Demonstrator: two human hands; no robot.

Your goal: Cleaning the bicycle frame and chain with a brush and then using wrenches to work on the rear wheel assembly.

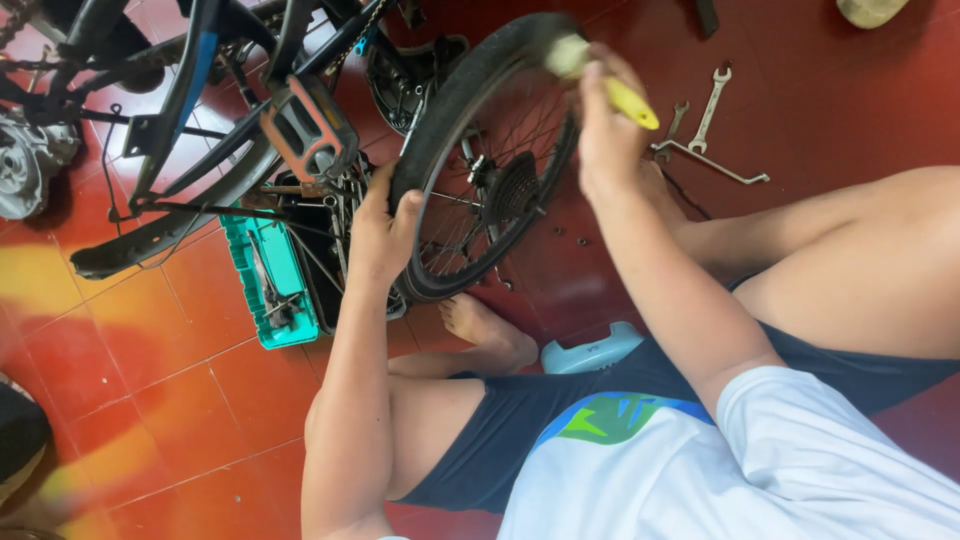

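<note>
Red floor tiles (210, 400) spread under us as we work on a bicycle wheel.

At far left the bicycle frame (200, 90) lies tipped with its orange pedal (308, 128) up. Just beside it, a teal toolbox (262, 290) sits open on the tiles, holding a jumble of small metal tools we cannot tell apart. Our left hand (382, 232) clasps the black tyre (450, 100) of the wheel (490, 170), fingers curled over its edge, steadying it upright. Our right hand (605, 130) is clenched round a yellow-handled brush (600, 80), bristles touching the tyre's upper rim. Brushing looks under way; how much of the tyre remains undone we cannot tell. Spanners (705, 125) lie loose at right.
</note>
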